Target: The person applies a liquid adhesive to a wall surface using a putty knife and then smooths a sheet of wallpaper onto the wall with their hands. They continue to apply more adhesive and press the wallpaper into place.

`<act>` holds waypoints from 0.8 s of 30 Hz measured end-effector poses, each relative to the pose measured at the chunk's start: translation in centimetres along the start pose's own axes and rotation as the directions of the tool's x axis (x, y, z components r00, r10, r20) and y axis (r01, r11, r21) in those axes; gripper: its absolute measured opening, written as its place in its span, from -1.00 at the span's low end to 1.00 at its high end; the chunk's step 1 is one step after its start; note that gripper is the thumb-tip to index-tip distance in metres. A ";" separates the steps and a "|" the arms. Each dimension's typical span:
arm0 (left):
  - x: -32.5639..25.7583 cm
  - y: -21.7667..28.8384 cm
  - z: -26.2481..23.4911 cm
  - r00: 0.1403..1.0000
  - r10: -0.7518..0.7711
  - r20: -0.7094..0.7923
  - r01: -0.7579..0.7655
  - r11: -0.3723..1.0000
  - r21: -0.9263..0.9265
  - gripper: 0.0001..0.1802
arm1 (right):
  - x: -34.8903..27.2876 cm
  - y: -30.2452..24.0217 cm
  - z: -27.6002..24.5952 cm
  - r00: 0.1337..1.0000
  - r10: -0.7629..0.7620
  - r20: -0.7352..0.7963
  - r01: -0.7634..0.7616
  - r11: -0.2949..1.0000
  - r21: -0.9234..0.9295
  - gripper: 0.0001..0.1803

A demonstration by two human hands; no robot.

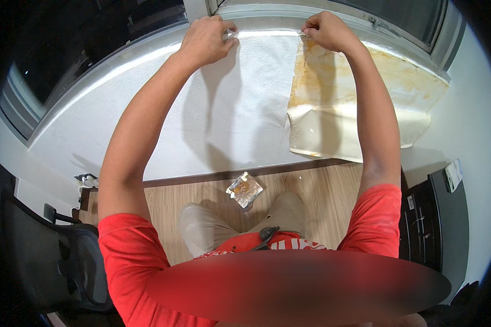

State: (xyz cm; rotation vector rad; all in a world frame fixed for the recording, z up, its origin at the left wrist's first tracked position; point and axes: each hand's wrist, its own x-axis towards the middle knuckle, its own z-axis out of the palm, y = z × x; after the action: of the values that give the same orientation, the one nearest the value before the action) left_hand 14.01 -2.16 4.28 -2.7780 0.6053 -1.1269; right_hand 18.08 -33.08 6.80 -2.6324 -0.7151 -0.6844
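head: white wallpaper edge (pixel 268 37) runs between left fingers (pixel 229 25), right fingers (pixel 312 23).

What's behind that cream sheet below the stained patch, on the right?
I can't tell: the cream sheet covers whatever is there. Past its left edge is white wall surface; below runs a dark baseboard.

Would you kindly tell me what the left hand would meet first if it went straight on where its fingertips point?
The left hand points rightward along the window ledge, so it would probably meet the right hand first, though depth is unclear.
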 end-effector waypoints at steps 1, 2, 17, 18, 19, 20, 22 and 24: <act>-0.1 0.1 -0.1 1.000 0.007 -0.007 -0.007 1.000 0.001 -0.69 | 0.4 0.5 0.1 1.000 0.023 0.012 -0.023 1.000 0.011 -0.72; -0.1 0.1 -0.1 1.000 0.014 -0.014 -0.014 1.000 0.002 -0.68 | 0.7 1.2 0.1 0.999 0.046 0.024 -0.047 0.999 0.021 -0.72; -3.7 -0.1 1.4 0.967 0.018 -0.253 -0.017 1.000 0.005 -0.62 | 4.9 -0.1 0.7 0.948 0.262 0.182 -0.256 0.965 -0.054 -0.78; -3.9 -0.1 1.6 0.969 0.000 -0.245 0.004 1.000 0.013 -0.62 | 4.9 -0.2 0.7 0.933 0.298 0.200 -0.300 0.954 -0.021 -0.79; -4.1 -0.2 1.9 0.971 -0.019 -0.237 0.024 0.999 0.021 -0.61 | 5.1 -0.4 0.9 0.934 0.308 0.180 -0.306 0.951 -0.036 -0.81; -4.3 -0.3 2.1 0.973 -0.037 -0.229 0.045 0.999 0.028 -0.61 | 5.2 -0.6 1.2 0.935 0.317 0.158 -0.313 0.948 -0.051 -0.82; -4.6 0.0 1.7 0.970 -0.034 -0.242 0.037 0.999 0.008 -0.61 | 5.6 -0.3 1.4 0.926 0.347 0.146 -0.337 0.937 -0.089 -0.86; -4.9 -0.1 1.5 0.966 -0.028 -0.258 0.026 1.000 -0.008 -0.61 | 6.2 -0.6 1.3 0.910 0.380 0.166 -0.361 0.923 -0.133 -0.89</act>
State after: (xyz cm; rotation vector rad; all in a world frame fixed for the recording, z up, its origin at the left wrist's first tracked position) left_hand 11.88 -0.30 -0.05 -2.6706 0.5935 -1.5099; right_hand 22.96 -29.67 9.11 -2.8369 -0.2117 -0.3715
